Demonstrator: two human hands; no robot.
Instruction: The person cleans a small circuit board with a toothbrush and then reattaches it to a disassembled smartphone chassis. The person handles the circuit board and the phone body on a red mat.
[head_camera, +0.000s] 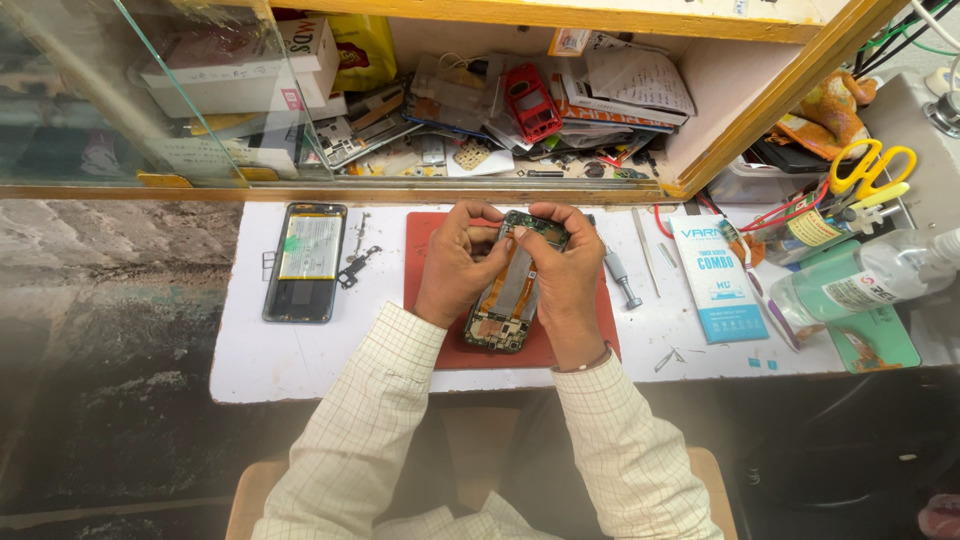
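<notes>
Green circuit board and orange flex strips show inside the opened phone frame (508, 290) you hold tilted over the red mat (425, 250). Your left hand (455, 262) grips its left edge; your right hand (565, 275) pinches its top and right side, fingers closed.

Two hands, left (455, 265) and right (565, 275); two opened phones, one in the hands (507, 300), one lying apart (305, 262); one red mat (425, 240); one screwdriver (620, 277); one pair of yellow scissors (872, 168); one clear bottle (870, 280); one blue-and-white packet (718, 278); one table (300, 355).
</notes>
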